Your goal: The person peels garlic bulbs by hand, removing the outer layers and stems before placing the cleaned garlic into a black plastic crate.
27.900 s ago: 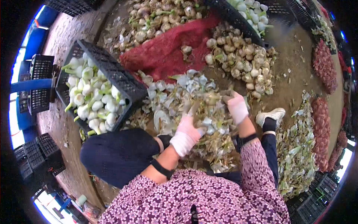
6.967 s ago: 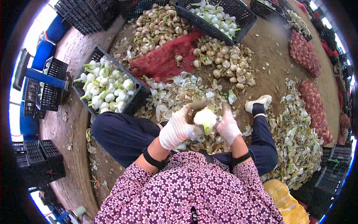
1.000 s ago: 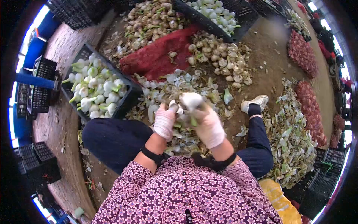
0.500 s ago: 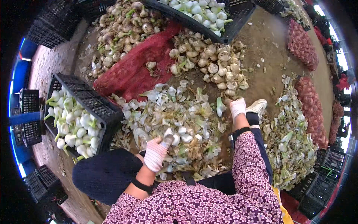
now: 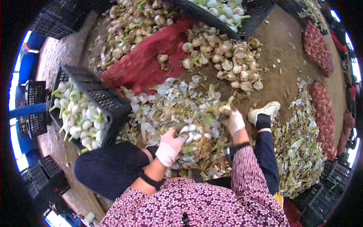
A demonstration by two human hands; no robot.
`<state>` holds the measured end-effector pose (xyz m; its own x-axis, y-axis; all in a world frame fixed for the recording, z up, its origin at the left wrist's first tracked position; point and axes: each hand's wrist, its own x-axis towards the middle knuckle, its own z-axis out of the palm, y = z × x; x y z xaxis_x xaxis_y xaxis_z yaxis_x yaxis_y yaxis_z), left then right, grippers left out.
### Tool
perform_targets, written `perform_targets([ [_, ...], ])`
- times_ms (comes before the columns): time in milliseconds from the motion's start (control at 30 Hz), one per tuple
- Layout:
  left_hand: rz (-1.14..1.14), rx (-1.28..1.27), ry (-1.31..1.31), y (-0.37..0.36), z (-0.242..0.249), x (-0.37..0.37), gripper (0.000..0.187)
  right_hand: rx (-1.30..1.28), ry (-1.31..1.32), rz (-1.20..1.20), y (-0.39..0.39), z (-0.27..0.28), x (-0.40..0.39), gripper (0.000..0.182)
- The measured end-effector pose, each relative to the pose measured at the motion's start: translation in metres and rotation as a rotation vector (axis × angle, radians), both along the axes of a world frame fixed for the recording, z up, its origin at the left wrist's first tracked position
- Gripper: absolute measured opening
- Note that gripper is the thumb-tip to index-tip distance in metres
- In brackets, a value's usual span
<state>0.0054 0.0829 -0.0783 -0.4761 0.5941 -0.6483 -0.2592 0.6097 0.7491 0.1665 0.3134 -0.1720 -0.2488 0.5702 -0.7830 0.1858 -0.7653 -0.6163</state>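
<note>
My left hand (image 5: 170, 147), in a pale fingerless wrap or glove, is closed around a small greyish object that I cannot make out. It hovers over the heap of garlic skins (image 5: 174, 102) between my legs. My right hand (image 5: 234, 122), wrapped the same way, grips a garlic bulb (image 5: 226, 108) with its stem pointing up and away; the fingers are slightly blurred. Beyond it lies a pile of unpeeled garlic bulbs (image 5: 236, 64). A black crate (image 5: 96, 89) of cleaned white garlic stands tilted at my left.
A red mesh sack (image 5: 147, 56) lies flat ahead, beside another garlic pile (image 5: 140, 26). A second crate (image 5: 245, 36) of white garlic is at the top. More skins (image 5: 298, 151) and full mesh sacks (image 5: 323, 117) lie to the right. My shoe (image 5: 264, 112) rests near the right hand.
My right hand has come back from the edge of the unpeeled pile towards my left hand, now with a garlic bulb in it. The view has shifted slightly.
</note>
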Motion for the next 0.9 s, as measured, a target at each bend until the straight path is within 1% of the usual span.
perform_targets([
  [33, 0.075, 0.086, -0.132, 0.002, 0.011, 0.003, 0.051, -0.046, 0.177, -0.031, -0.027, 0.007, 0.000, 0.033],
  [67, 0.071, 0.238, -0.149, 0.001, 0.010, 0.006, 0.062, -0.046, 0.316, 0.026, -0.056, 0.005, -0.001, 0.042],
  [100, -0.010, 0.178, -0.087, -0.003, 0.003, 0.006, 0.071, -0.048, 0.458, 0.080, -0.083, 0.003, -0.002, 0.053],
  [133, -0.011, 0.260, -0.089, -0.006, -0.004, 0.011, 0.074, 0.169, 0.522, 0.323, -0.103, 0.016, 0.003, 0.066],
  [167, -0.015, 0.350, -0.092, -0.011, -0.007, 0.014, 0.077, -0.006, 0.493, 0.166, -0.130, 0.073, -0.016, 0.060],
  [233, 0.145, 0.443, -0.250, -0.021, 0.019, 0.011, 0.083, 0.315, 0.311, 0.484, -0.151, 0.085, -0.013, 0.055],
  [267, 0.123, 0.469, -0.218, -0.024, 0.032, 0.005, 0.083, 0.186, 0.298, 0.487, -0.148, 0.123, -0.022, 0.052],
  [300, 0.123, 0.488, -0.209, -0.028, 0.038, 0.005, 0.083, 0.205, 0.304, 0.494, -0.146, 0.139, -0.023, 0.052],
  [367, 0.132, 0.582, -0.153, -0.034, 0.046, 0.007, 0.083, 0.247, 0.307, 0.501, -0.143, 0.161, -0.020, 0.046],
  [400, 0.107, 0.609, 0.053, -0.035, 0.034, 0.011, 0.082, 0.339, 0.362, 0.500, -0.147, 0.171, -0.019, 0.042],
  [433, 0.103, 0.623, 0.052, -0.035, 0.023, 0.012, 0.082, 0.354, 0.359, 0.498, -0.156, 0.182, -0.020, 0.042],
  [500, 0.058, 0.620, -0.172, -0.033, 0.014, 0.011, 0.096, 0.313, 0.477, 0.309, -0.173, 0.199, -0.028, 0.044],
  [533, -0.217, 0.570, 0.774, -0.043, 0.076, 0.016, 0.085, 0.246, 0.484, 0.263, -0.177, 0.199, -0.026, 0.050],
  [567, -0.216, 0.579, 0.782, -0.046, 0.075, 0.017, 0.085, 0.255, 0.490, 0.263, -0.180, 0.197, -0.025, 0.050],
  [600, -0.245, 0.586, 0.735, -0.049, 0.071, 0.018, 0.083, 0.303, 0.478, 0.293, -0.183, 0.194, -0.023, 0.051],
  [633, -0.274, 0.594, 0.687, -0.050, 0.076, 0.018, 0.081, 0.351, 0.465, 0.321, -0.185, 0.196, -0.022, 0.052],
  [667, -0.275, 0.601, 0.694, -0.054, 0.082, 0.019, 0.081, 0.360, 0.469, 0.321, -0.187, 0.201, -0.018, 0.052],
  [733, -0.325, 0.557, 0.839, -0.063, 0.094, 0.022, 0.077, 0.323, 0.478, 0.369, -0.191, 0.217, -0.011, 0.049],
  [767, -0.328, 0.565, 0.839, -0.064, 0.092, 0.023, 0.077, 0.330, 0.477, 0.365, -0.191, 0.222, -0.007, 0.049],
  [833, -0.197, 0.621, 0.352, -0.060, 0.089, 0.025, 0.082, 0.254, 0.497, 0.396, -0.190, 0.229, 0.001, 0.046],
  [900, -0.191, 0.651, 0.395, -0.065, 0.096, 0.028, 0.081, 0.304, 0.472, 0.410, -0.190, 0.230, 0.008, 0.044],
])
